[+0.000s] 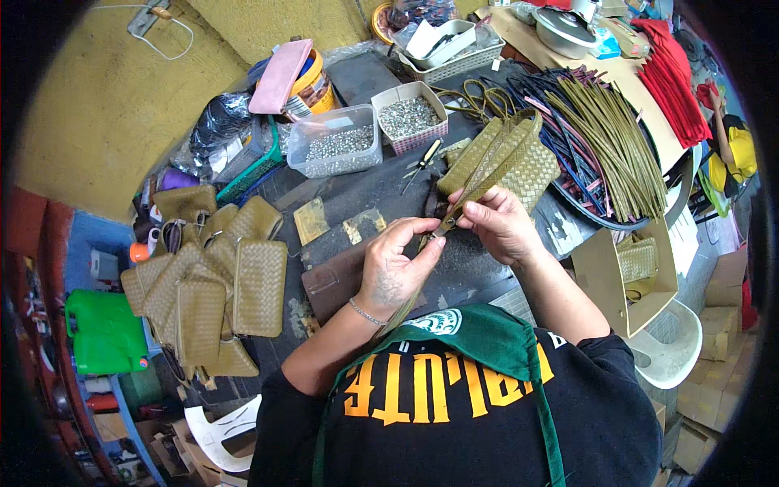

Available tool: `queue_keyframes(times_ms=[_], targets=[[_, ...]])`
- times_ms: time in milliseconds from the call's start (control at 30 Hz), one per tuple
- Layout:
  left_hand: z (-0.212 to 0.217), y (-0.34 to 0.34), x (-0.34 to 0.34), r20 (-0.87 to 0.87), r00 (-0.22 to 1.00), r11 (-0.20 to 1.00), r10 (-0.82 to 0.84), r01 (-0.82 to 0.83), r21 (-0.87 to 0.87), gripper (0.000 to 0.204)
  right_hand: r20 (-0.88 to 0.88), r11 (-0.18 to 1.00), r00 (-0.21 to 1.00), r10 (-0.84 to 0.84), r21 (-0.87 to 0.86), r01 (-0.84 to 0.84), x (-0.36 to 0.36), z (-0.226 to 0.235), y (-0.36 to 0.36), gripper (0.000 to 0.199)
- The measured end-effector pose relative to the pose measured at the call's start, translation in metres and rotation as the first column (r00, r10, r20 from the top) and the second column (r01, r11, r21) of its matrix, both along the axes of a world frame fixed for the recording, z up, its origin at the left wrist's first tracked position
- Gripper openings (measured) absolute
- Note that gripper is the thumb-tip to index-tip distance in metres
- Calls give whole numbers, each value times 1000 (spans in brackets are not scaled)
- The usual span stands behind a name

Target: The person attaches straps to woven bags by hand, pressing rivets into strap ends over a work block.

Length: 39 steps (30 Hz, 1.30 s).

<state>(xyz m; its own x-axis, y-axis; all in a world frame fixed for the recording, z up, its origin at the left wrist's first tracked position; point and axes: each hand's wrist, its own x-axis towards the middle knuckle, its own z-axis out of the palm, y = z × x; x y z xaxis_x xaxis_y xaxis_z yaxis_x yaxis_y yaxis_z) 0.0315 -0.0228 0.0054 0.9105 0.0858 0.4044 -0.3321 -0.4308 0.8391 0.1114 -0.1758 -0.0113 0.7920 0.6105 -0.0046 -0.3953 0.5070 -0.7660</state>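
Over the dark worktable, my left hand and my right hand meet at an olive strap. Both pinch it between thumb and fingers, around a small metal fitting whose exact kind is too small to make out. One length of strap hangs down past my left wrist. Just beyond my right hand lies an olive woven pouch, with more straps across its top. Below my left hand a brown flat piece rests on the table.
Olive woven pouches are piled at left. Beyond my hands stand a clear tub and a basket, both with small metal pieces, beside snips. A round tray of strips and an open carton are at right.
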Motion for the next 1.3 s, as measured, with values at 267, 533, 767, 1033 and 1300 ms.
queue_keyframes(times_ms=[267,533,767,1033,1300], targets=[[6,4,4,212,977,952,21,-84,295,17,138,997,989,62,-46,-57,-6,4,6,35],[3,3,6,323,946,869,30,-185,460,16,217,995,976,19,-97,2,-5,1,9,33],[0,3,6,306,950,886,64,-195,420,14,332,987,943,22,-155,32,-5,3,9,34],[-3,2,5,312,944,883,110,-237,405,13,297,982,950,-98,-126,140,-16,-3,17,35],[2,5,5,247,967,909,61,-156,387,14,211,993,976,44,-114,-20,-3,6,8,43]])
